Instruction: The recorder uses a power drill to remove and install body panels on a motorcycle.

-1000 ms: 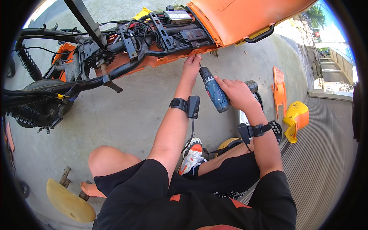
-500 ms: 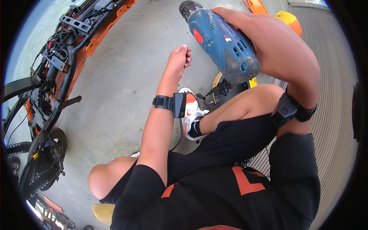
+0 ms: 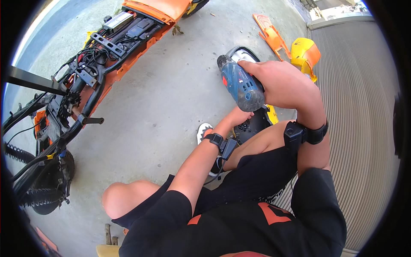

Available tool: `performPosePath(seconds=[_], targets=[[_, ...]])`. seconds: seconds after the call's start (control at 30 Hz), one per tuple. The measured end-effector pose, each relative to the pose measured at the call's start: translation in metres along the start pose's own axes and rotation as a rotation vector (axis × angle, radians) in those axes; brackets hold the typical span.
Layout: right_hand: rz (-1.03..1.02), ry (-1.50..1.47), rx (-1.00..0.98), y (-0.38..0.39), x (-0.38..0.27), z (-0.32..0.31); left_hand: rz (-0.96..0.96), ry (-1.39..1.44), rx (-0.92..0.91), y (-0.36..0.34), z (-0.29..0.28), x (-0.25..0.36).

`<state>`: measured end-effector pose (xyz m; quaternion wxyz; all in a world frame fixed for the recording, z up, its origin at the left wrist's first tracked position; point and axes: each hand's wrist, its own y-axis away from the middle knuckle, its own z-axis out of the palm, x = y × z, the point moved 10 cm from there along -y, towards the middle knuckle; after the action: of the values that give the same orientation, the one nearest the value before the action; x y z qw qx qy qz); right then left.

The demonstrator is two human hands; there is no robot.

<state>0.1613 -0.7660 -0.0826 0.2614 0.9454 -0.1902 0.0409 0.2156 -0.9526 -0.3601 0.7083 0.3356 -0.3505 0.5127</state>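
My right hand [image 3: 278, 81] grips a blue and black cordless drill [image 3: 240, 85] by its handle, chuck pointing up and to the left. Below the drill is my left hand [image 3: 240, 116], partly covered by it. Its visible fingers are curled together over a dark hollow part [image 3: 258, 125], which holds small dark pieces [image 3: 245, 127]. Whatever those fingers pinch is hidden.
On the left stands a partly stripped motorbike-like frame [image 3: 87, 77] with exposed wiring and orange panels. An orange plastic panel [image 3: 270, 34] and a yellow-orange cover [image 3: 305, 53] lie at the far right, beside a ribbed grey shutter [image 3: 351, 115].
My left hand has moved right, to the dark hollow part. The drill, still in my right hand, is lower and farther from the camera. The view has shifted.
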Motion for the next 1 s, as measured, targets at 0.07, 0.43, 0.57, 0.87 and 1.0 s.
performPosePath(seconds=[0.07,0.43,0.57,0.87,1.0], targets=[[-0.009,0.014,-0.092,-0.007,-0.019,-0.002,0.262,-0.100,0.175,0.017,-0.035,0.042],[-0.176,0.121,-0.100,-0.073,-0.110,0.010,0.595,1.116,0.366,0.173,-0.184,0.139],[-0.263,0.119,-0.023,-0.101,-0.152,0.023,0.761,1.168,0.343,0.211,-0.207,0.154],[-0.466,0.195,-0.264,-0.169,-0.212,0.174,0.202,0.771,0.959,0.296,-0.276,0.014],[-0.341,-0.174,-0.473,-0.218,-0.187,0.218,0.054,0.415,1.140,0.329,-0.274,-0.032]])
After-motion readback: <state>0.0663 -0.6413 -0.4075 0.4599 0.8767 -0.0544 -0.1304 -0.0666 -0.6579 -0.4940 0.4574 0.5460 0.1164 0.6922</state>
